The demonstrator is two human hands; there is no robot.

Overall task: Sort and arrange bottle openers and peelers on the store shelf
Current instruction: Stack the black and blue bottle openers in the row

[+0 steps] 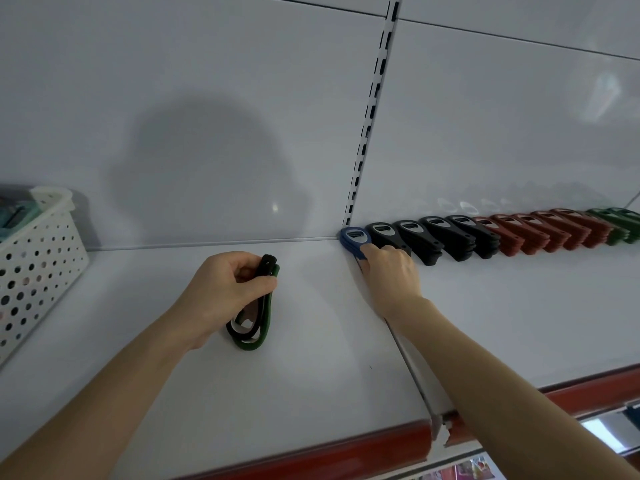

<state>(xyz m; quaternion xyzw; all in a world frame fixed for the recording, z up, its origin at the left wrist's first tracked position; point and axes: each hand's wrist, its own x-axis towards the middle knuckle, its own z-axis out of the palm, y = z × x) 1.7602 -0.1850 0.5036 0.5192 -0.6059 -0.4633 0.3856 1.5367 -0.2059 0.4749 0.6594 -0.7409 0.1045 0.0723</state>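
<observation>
A row of bottle openers leans against the shelf's back wall: a blue stack (354, 237) at the left end, then black openers (446, 237), red openers (540, 232) and green openers (620, 225) at the far right. My right hand (391, 275) grips the handle end of the blue stack. My left hand (225, 289) holds a small bunch of openers (256, 313), black and green, heads down on the white shelf (311, 375).
A white perforated basket (38, 258) holding more items stands at the far left against the wall. A slotted upright (369, 126) divides the back panels. The shelf's red front edge (329, 452) runs along the bottom.
</observation>
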